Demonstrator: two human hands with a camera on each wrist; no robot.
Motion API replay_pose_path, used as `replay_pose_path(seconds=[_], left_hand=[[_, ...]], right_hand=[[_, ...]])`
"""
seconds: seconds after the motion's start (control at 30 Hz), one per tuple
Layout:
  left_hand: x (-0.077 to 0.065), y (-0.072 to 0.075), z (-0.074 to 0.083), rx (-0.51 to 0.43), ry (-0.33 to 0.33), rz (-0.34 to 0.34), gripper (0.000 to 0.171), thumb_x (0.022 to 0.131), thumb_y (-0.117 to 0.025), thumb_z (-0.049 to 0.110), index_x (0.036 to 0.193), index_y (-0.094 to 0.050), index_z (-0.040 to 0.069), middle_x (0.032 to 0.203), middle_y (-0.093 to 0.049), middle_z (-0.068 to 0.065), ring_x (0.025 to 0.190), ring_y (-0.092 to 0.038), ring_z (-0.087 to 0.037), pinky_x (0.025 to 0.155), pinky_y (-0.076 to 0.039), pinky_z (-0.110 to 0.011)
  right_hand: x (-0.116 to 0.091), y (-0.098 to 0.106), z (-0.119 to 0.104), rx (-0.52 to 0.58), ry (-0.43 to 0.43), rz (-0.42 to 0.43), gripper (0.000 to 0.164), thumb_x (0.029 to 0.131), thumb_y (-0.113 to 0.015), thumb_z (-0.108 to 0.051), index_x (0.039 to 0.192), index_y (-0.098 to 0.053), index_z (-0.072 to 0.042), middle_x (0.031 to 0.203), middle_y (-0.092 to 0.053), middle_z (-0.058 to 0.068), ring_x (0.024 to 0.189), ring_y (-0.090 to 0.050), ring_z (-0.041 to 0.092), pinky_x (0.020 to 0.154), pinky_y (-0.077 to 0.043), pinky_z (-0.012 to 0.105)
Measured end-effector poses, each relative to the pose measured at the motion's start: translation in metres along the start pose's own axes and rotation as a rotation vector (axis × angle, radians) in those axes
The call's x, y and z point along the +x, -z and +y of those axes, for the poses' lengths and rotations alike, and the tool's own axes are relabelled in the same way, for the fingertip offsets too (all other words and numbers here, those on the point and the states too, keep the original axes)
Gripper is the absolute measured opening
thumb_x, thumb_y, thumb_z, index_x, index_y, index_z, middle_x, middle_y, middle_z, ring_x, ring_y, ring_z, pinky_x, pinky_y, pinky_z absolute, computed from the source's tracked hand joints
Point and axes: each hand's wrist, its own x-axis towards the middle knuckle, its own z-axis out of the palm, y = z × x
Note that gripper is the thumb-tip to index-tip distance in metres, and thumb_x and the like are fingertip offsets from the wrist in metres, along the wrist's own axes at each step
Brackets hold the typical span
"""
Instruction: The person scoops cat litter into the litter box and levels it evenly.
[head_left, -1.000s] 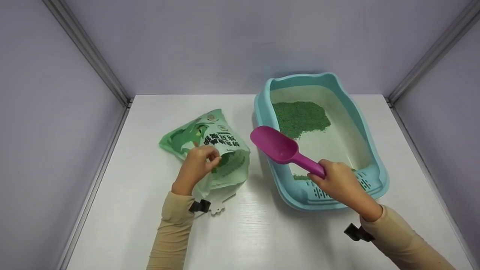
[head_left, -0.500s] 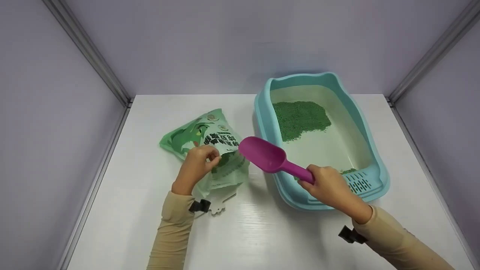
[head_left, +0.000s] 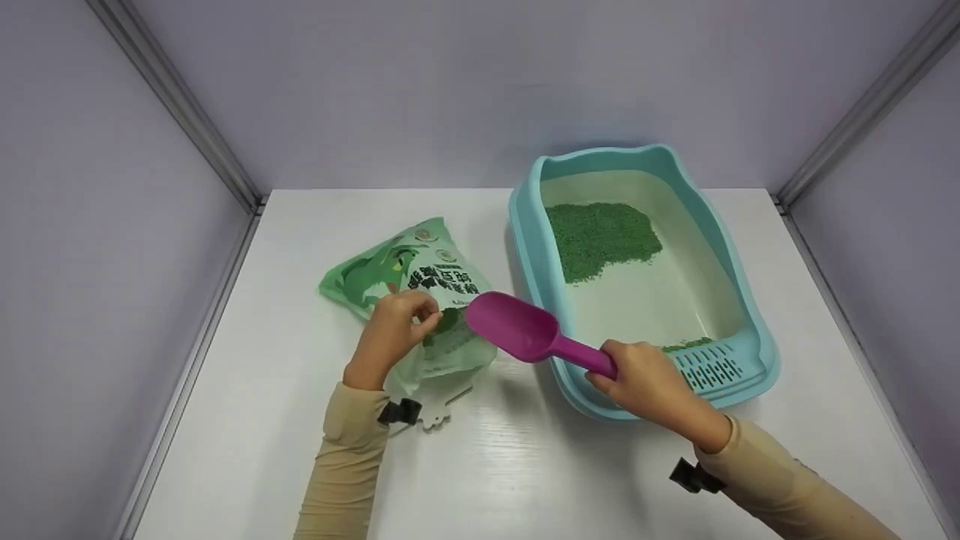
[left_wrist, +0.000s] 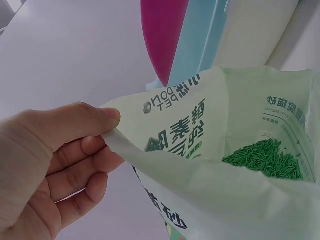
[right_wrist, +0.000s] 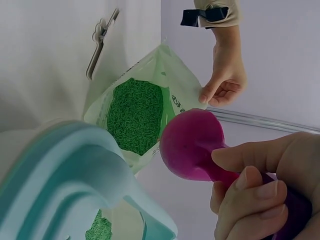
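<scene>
My left hand (head_left: pixel 394 330) pinches the rim of a green printed cat litter bag (head_left: pixel 375 274) between thumb and index finger, its mouth held wide. Green pellets (right_wrist: pixel 135 115) fill much of the bag's opening in the right wrist view. With my right hand (head_left: pixel 649 379) I grip the handle of a magenta scoop (head_left: pixel 517 330). Its bowl hangs beside the bag's mouth and overlaps the bag's edge in the head view; no pellets show in it. Behind the scoop stands a light blue litter box (head_left: pixel 536 247), with a patch of green litter (head_left: pixel 604 236) on its floor.
A thin pale clip-like piece with a wavy edge (head_left: pixel 435 420) lies on the white table (head_left: pixel 495 480), partly under the bag. More pellets (head_left: pixel 690 344) lie at the box's slotted front ledge (head_left: pixel 712 367). Pale walls (head_left: pixel 480 90) enclose the table's back and sides.
My right hand has moved left and toward me, bringing the scoop from over the litter box's side to the bag's mouth. My left hand and the bag stay put.
</scene>
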Motion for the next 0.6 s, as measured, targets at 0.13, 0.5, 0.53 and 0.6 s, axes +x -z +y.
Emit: replay_pose_path(seconds=[0.13,0.5,0.53,0.6], left_hand=[[0.0,-0.001,0.0,0.007,-0.003,0.004,0.009,0.084,-0.069,0.003,0.076,-0.066,0.002,0.075,-0.069,-0.012,0.067,-0.067,-0.021,0.063,-0.058,-0.034],[0.0,-0.001,0.001,0.009,-0.007,0.01,0.009,0.084,-0.07,0.002,0.076,-0.066,0.002,0.074,-0.069,-0.011,0.066,-0.067,-0.02,0.063,-0.058,-0.034],[0.0,-0.001,0.001,0.002,-0.001,0.006,0.009,0.084,-0.069,0.002,0.076,-0.066,0.002,0.074,-0.069,-0.012,0.066,-0.067,-0.021,0.064,-0.058,-0.036],[0.0,0.0,0.001,-0.008,0.004,0.003,0.008,0.084,-0.07,0.002,0.076,-0.066,0.001,0.075,-0.069,-0.013,0.067,-0.067,-0.022,0.065,-0.058,-0.038]], right_hand=[[-0.001,-0.001,-0.001,-0.001,0.004,-0.001,0.018,0.078,-0.072,-0.01,0.071,-0.057,-0.004,0.054,-0.043,0.001,0.051,-0.037,0.011,0.047,-0.029,0.02],[0.001,-0.015,-0.005,0.0,-0.004,-0.056,0.021,0.079,-0.072,-0.012,0.07,-0.055,-0.004,0.055,-0.042,0.0,0.052,-0.036,0.011,0.048,-0.027,0.021],[0.001,-0.016,-0.005,0.001,-0.006,-0.06,0.021,0.079,-0.072,-0.012,0.07,-0.055,-0.004,0.055,-0.042,0.001,0.052,-0.036,0.012,0.048,-0.027,0.021],[0.002,-0.019,-0.006,0.001,-0.011,-0.062,0.021,0.079,-0.073,-0.012,0.07,-0.056,-0.004,0.055,-0.044,0.002,0.053,-0.037,0.012,0.048,-0.027,0.021]])
